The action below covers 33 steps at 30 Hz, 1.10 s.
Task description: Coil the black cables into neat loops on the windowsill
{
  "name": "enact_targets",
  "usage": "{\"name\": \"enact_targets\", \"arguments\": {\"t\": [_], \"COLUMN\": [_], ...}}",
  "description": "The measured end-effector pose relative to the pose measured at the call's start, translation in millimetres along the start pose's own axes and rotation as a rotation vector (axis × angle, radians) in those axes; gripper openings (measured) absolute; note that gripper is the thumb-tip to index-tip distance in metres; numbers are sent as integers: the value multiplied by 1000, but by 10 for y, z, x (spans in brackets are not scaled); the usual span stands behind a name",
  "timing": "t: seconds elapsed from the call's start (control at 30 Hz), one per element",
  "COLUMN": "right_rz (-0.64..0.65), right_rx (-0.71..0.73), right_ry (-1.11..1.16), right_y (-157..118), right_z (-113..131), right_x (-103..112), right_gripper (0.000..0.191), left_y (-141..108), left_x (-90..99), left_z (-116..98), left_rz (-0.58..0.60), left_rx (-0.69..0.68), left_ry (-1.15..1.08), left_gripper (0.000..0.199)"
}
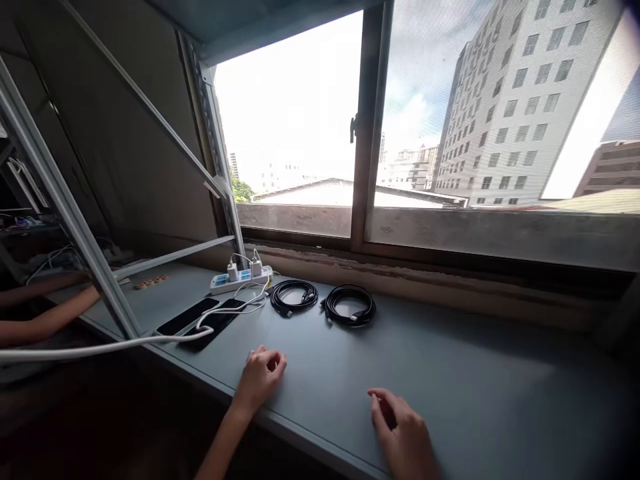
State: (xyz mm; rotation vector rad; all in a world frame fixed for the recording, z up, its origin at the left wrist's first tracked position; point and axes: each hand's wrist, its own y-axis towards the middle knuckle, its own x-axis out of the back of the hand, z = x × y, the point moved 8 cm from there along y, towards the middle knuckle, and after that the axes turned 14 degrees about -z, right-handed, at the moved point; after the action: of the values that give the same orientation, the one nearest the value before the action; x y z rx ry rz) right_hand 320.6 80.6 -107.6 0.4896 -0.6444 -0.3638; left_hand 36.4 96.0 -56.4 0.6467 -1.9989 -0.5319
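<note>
Loosely, we curl the fingers of our left hand (263, 375) and right hand (406, 430) over the near part of the bench (475, 400), gripping nothing visible. Beyond lie the left coil (275, 298) and right coil (369, 305) of black cable. Handling either coil well means gathering all strands together. Their ring-shaped loops look smooth, rubbery; the bench, flat, grey-blue.

Left hand (261, 375), right hand (403, 430), coiled black cables (350, 321)
</note>
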Motion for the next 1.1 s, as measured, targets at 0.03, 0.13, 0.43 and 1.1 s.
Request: {"name": "enact_targets", "arguments": {"t": [0.03,0.13,0.43,1.1], "right_rz": [-1,-70,-184,341], "right_rx": [-3,-56,-268,19], "right_ry": [2,30,141,-184], "right_y": [5,7,-26,1059], "right_z": [-13,17,681,578], "right_x": [18,117,-48,-1215], "right_gripper": [27,28,38,24], "left_y": [-12,-66,-26,1406], "left_x": [3,30,210,-1014], "left_z": [-10,-21,1,92], "left_rz": [-3,-5,91,261], "left_rx": [-7,-42,-208,-145], "left_ry": [-10,-44,-215,165], "left_gripper": [39,37,31,18]}}
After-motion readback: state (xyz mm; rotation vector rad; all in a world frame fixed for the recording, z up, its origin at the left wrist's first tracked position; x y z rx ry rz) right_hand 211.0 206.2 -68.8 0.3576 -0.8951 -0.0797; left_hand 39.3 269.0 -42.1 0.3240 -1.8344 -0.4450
